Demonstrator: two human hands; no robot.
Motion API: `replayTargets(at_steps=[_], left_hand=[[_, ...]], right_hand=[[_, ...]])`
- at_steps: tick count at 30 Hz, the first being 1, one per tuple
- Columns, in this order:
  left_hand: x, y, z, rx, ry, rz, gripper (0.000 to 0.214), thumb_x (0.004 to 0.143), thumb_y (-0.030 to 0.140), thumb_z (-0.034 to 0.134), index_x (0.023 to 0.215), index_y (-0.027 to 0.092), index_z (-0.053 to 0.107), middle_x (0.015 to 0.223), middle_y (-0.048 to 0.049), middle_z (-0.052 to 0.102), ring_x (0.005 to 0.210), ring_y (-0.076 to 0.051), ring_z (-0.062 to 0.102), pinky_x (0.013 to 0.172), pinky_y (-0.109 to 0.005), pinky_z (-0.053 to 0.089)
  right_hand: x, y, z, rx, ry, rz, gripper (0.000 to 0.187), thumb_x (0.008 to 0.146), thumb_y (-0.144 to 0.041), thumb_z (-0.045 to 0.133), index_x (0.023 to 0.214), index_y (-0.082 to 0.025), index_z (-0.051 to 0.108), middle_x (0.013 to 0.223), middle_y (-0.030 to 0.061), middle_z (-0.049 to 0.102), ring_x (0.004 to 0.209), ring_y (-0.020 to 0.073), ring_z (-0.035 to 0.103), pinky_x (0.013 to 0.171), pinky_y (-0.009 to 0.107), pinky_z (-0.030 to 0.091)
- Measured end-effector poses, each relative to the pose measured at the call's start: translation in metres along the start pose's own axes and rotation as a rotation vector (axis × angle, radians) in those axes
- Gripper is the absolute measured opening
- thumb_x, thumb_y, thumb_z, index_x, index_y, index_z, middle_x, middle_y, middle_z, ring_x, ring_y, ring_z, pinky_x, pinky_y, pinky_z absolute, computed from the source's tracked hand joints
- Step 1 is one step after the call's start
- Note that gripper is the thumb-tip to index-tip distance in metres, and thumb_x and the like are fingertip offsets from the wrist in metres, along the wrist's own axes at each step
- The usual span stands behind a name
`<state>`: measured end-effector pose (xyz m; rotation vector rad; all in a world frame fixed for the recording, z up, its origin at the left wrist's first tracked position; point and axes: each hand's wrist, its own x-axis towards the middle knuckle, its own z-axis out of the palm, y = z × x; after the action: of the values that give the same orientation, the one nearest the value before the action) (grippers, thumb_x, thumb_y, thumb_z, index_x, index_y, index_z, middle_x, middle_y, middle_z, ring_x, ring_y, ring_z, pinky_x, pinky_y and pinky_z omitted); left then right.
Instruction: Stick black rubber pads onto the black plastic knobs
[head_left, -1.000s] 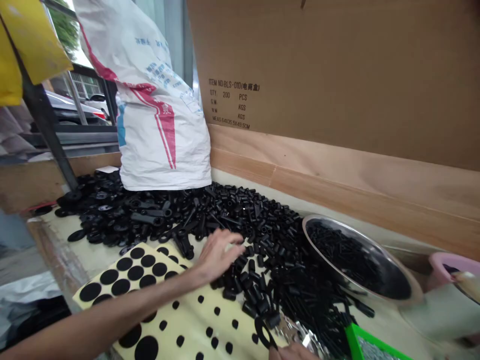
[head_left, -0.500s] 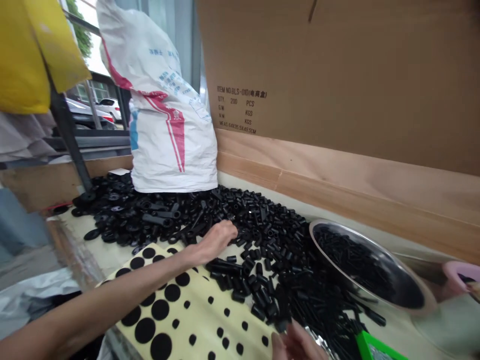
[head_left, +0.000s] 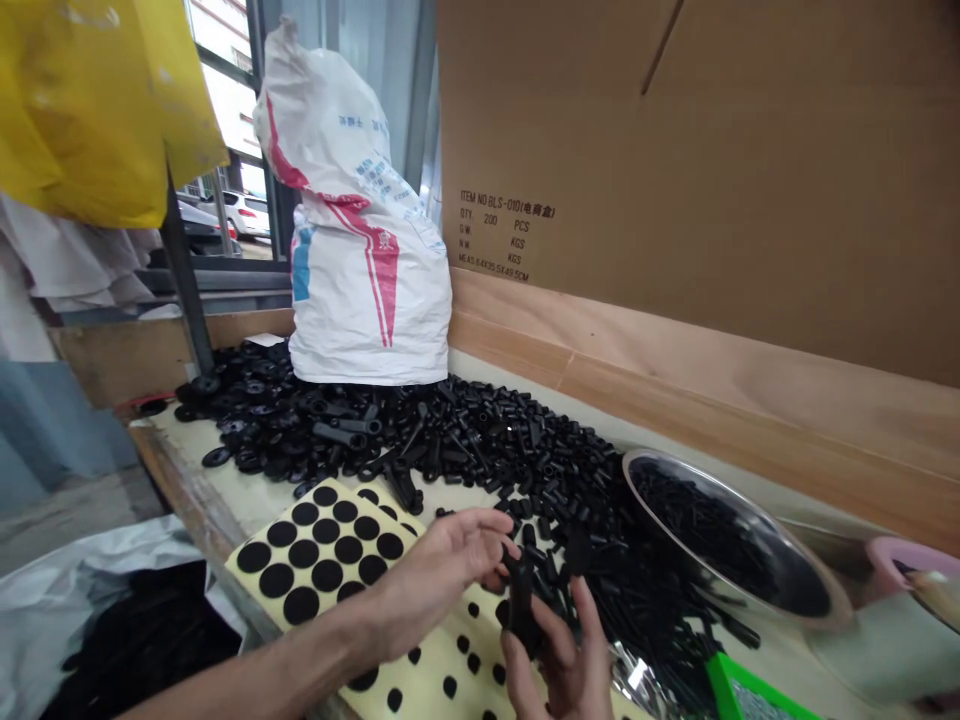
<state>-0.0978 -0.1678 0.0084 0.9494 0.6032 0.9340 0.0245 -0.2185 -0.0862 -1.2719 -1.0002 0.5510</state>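
Hands: the person's left hand point(head_left: 439, 580) reaches in from the near left and the right hand point(head_left: 559, 655) rises from the near edge; they are close together above the bench.

Grip, right: narrow, fingers closed around a short black tubular piece point(head_left: 521, 605), which stands roughly upright in the hand.

Grip, left: half open, fingers curved, tips just at the top of that piece; whether they bear on it cannot be told.

Change: the left hand, down at the heap's edge a moment before, is now lifted clear; the right hand has risen from the frame's bottom edge.

Beside the hands: a loose heap of black tubular pieces point(head_left: 517, 450) lies just far of them, and a cream-backed sheet of round black adhesive dots point(head_left: 420, 640) lies under and left of them.

Far left: a heap of black ring-shaped parts point(head_left: 255, 410) sits against a white woven sack with red stripes point(head_left: 367, 280).

Right: a steel mixing bowl point(head_left: 720, 490), filled with black pieces, sits tilted beside the heap; a pink plastic tub point(head_left: 892, 560) is beyond it.

Far: a brown cardboard carton point(head_left: 675, 130) stands behind the bench.
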Motion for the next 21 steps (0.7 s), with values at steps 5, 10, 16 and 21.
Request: replayTargets(at_steps=[5,10,16,21], left_hand=[[-0.019,-0.042,-0.005,-0.087,0.067,-0.038,0.032,0.08,0.032,0.071,0.107,0.016,0.069,0.101,-0.0086,0.069,0.089,-0.019,0.063,0.079,-0.029,0.049],[-0.021,-0.05,-0.023,-0.105,0.244,-0.17,0.034,0.08,0.036,0.071,0.105,0.014,0.069,0.106,-0.0123,0.068,0.072,-0.015,0.063,0.056,-0.024,0.051],[-0.026,-0.047,-0.024,-0.133,0.22,-0.177,0.031,0.083,0.04,0.067,0.092,0.01,0.07,0.096,-0.013,0.071,0.077,-0.019,0.067,0.072,-0.033,0.056],[-0.028,-0.05,-0.019,-0.122,0.208,-0.187,0.029,0.083,0.038,0.067,0.091,0.01,0.069,0.093,-0.0132,0.071,0.078,-0.019,0.068,0.072,-0.03,0.055]], right_hand=[[-0.005,-0.017,-0.007,-0.027,-0.16,0.071,0.088,0.076,-0.045,0.07,0.148,-0.023,0.023,0.115,0.0106,0.067,0.101,0.025,0.066,0.083,0.036,0.053],[0.001,-0.035,-0.034,-0.065,0.049,0.129,0.042,0.077,-0.044,0.07,0.109,-0.019,0.061,0.107,0.0083,0.064,0.095,0.0213,0.061,0.083,0.034,0.049],[-0.007,-0.039,-0.036,0.039,0.037,0.256,0.029,0.073,-0.046,0.072,0.072,-0.019,0.062,0.067,-0.0011,0.053,0.067,0.0145,0.047,0.064,0.026,0.041],[-0.02,-0.033,-0.023,0.107,-0.048,0.411,0.033,0.074,-0.049,0.071,0.066,-0.019,0.057,0.062,-0.0022,0.048,0.064,0.0137,0.042,0.06,0.025,0.037]])
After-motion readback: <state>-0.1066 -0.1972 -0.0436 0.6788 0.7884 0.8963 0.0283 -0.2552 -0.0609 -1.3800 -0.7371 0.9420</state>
